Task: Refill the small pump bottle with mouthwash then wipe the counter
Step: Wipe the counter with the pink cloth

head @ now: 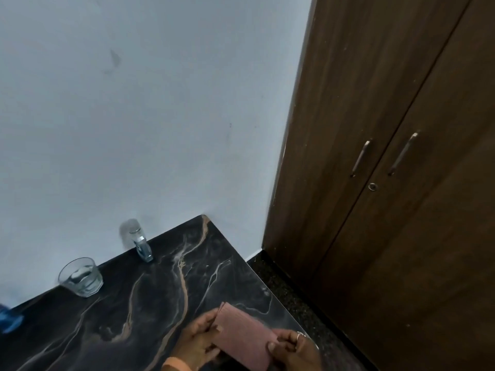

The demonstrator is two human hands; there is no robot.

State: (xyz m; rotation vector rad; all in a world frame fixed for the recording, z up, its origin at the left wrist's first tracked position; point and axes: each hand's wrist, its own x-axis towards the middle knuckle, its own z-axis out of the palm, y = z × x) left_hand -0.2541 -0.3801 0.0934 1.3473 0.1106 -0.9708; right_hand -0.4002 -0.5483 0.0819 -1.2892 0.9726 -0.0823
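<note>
Cloth [241, 336], pink and ribbed, sits over the near edge of the tabletop [160, 303], pinched at opposite ends by the left hand [199, 341] and right hand [292, 349]. Soft, light and limp, it likely wipes best bunched under one palm. The pump bottle [140, 243] stands by the wall.

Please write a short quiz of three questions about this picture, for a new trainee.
1. True or false: the left hand and the right hand both hold the pink cloth.
2. Which stands nearer the cupboard: A the glass, B the small pump bottle?
3. Fill in: the cupboard doors show ___ metal handles.
Key: 1 true; 2 B; 3 two.
</note>
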